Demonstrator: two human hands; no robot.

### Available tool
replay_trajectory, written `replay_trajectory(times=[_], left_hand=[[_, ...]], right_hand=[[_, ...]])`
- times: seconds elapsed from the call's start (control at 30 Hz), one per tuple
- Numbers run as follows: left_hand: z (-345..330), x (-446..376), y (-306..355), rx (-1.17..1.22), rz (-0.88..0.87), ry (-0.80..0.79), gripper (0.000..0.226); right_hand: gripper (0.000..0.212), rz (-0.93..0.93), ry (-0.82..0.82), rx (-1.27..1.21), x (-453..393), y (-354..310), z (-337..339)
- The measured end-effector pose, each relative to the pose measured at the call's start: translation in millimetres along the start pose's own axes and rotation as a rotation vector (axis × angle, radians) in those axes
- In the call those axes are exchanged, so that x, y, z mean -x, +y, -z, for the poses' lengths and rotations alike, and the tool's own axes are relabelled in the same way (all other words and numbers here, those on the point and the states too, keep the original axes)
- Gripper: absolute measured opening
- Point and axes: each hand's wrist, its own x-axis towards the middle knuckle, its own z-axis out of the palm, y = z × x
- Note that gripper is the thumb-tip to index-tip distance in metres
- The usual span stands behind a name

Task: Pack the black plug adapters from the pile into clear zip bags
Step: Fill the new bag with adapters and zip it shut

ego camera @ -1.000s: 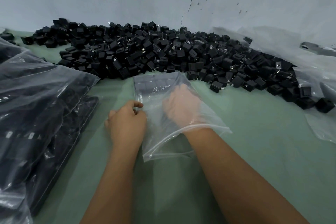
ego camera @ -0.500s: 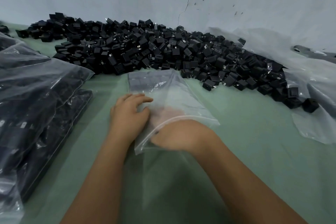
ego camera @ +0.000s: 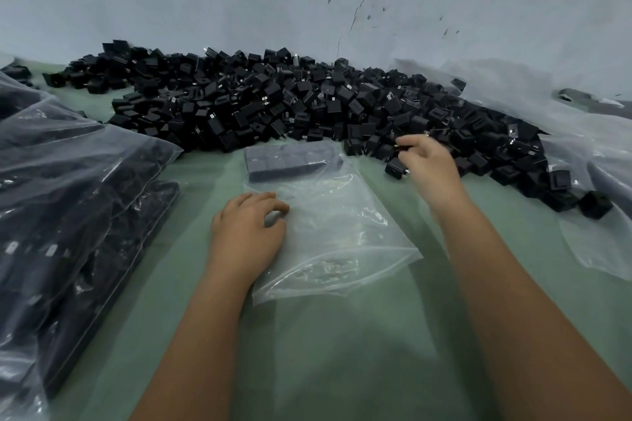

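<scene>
A big pile of black plug adapters [ego camera: 273,102] lies along the wall on the green table [ego camera: 342,352]. In front of it lies a clear zip bag [ego camera: 335,225], its mouth toward me. A row of adapters [ego camera: 287,161] sits inside at its far end. My left hand [ego camera: 246,232] rests on the bag's left edge, thumb and forefinger pinching the film. My right hand [ego camera: 431,164] is outside the bag at the pile's front edge, fingertips curled round a black adapter [ego camera: 405,147]. Another loose adapter [ego camera: 396,166] lies just below those fingers.
Large clear bags filled with adapters [ego camera: 68,198] are stacked at the left, close to my left arm. Crumpled clear plastic [ego camera: 598,181] lies at the right, under the pile's end. The grey wall stands right behind the pile.
My right hand has come out of the zip bag and moved up and right to the pile. My left hand stays on the bag's left edge. The bag now lies flatter.
</scene>
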Motion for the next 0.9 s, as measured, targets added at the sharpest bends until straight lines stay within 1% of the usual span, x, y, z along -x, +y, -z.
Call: replay_trajectory(times=[0.07, 0.13, 0.2, 0.27, 0.4, 0.53, 0.63, 0.67, 0.73, 0.8, 0.9], left_hand=[[-0.2, 0.2, -0.1, -0.001, 0.000, 0.002, 0.028], [-0.3, 0.0, -0.1, -0.002, -0.001, 0.007, 0.027], [-0.1, -0.3, 0.0, -0.005, -0.002, 0.009, 0.027], [0.1, -0.2, 0.4, -0.003, -0.001, 0.007, 0.027], [0.7, 0.3, 0.8, -0.002, -0.001, -0.002, 0.029], [0.7, 0.7, 1.1, 0.010, -0.006, 0.003, 0.029], [0.9, 2.3, 2.4, 0.095, -0.004, 0.043, 0.027], [1.2, 3.3, 3.1, 0.132, -0.006, 0.057, 0.026], [2.4, 4.0, 4.3, 0.200, -0.017, 0.087, 0.025], [3.8, 4.3, 5.4, 0.247, -0.030, 0.117, 0.026], [3.8, 6.6, 7.3, 0.348, -0.062, 0.139, 0.024]], right_hand=[[0.045, -0.052, -0.023, 0.099, -10.5, 24.8, -8.0], [0.055, -0.055, -0.041, 0.295, -14.1, 40.1, -15.3], [0.053, -0.009, -0.034, 0.473, -12.6, 45.4, -21.1], [0.049, 0.038, -0.024, 0.540, -11.3, 47.3, -24.1], [0.043, 0.098, 0.030, 0.491, -11.0, 49.4, -22.9], [0.029, 0.107, 0.079, 0.415, -11.3, 50.3, -23.1], [0.024, 0.095, 0.140, 0.312, -11.5, 51.4, -22.4], [0.026, 0.090, 0.161, 0.287, -11.6, 51.7, -22.1], [0.037, 0.060, 0.193, 0.271, -12.1, 53.2, -21.5], [0.047, 0.005, 0.215, 0.309, -12.7, 54.6, -21.6], [0.043, -0.021, 0.226, 0.371, -12.6, 55.9, -23.3]])
